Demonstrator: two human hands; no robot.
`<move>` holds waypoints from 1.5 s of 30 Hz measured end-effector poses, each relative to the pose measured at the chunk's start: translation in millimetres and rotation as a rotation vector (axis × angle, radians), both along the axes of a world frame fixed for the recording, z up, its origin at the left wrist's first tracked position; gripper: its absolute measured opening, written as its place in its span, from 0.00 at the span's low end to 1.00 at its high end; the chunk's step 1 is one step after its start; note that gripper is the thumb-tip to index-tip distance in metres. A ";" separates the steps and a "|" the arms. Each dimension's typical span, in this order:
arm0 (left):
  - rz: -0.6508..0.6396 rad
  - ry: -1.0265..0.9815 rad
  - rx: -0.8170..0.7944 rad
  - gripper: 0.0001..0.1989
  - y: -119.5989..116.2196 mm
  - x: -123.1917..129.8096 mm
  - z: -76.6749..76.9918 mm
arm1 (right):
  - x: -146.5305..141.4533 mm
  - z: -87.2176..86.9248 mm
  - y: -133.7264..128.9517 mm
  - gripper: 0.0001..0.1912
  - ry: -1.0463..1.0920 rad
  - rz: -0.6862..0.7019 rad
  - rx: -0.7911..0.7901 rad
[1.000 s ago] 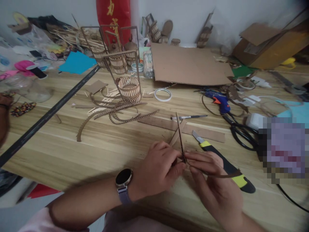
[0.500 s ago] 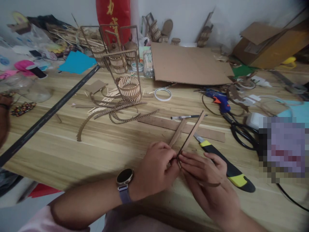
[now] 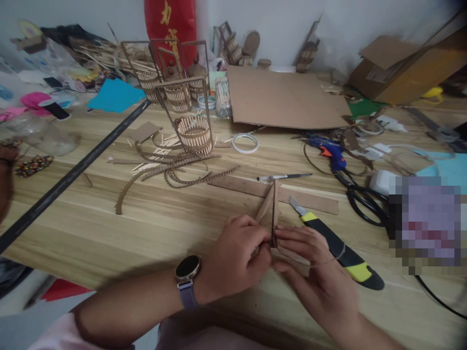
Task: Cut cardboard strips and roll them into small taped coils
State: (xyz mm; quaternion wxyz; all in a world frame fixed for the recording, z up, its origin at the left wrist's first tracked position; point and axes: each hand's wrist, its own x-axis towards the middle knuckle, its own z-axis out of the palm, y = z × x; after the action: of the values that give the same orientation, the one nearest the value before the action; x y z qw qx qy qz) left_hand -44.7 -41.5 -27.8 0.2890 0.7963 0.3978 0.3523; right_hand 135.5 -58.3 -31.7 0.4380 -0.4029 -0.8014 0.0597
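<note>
At the table's near edge my left hand (image 3: pixel 242 253), a watch on its wrist, is closed in a pinch around a narrow cardboard strip (image 3: pixel 273 209). Its corrugated edge faces me and it stands up from my fingers. My right hand (image 3: pixel 319 267) presses its fingertips against the same strip from the right, thumb held lower. From the strip a thin curling tail (image 3: pixel 341 255) loops over the right fingers. Behind the hands lies a flat cardboard piece (image 3: pixel 310 198). A box cutter (image 3: pixel 332 240) with its blade out rests just beyond my right hand.
Toothed cardboard strips (image 3: pixel 126 189) and a small stick basket (image 3: pixel 195 136) lie farther left. A tape roll (image 3: pixel 245 143), pen (image 3: pixel 284 177), blue glue gun (image 3: pixel 328 148) and black scissors (image 3: pixel 368 206) are beyond. A large cardboard sheet (image 3: pixel 284 97) sits at the back. Another person's arm (image 3: pixel 5 180) shows at left.
The strip has swung from leaning right to nearly upright. My right hand has shifted slightly, its thumb now lower and farther from the fingers, and the tail loop has moved outward.
</note>
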 end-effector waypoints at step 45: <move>-0.028 -0.022 0.000 0.11 -0.3 -0.2 1.6 | -1.4 2.0 -5.1 0.06 0.034 0.004 -0.070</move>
State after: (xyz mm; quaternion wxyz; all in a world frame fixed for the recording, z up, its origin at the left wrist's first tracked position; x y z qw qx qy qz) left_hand -44.8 -41.8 -26.2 0.2983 0.7979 0.3833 0.3571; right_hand 134.0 -63.5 -29.7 0.4370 -0.4154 -0.7921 0.0952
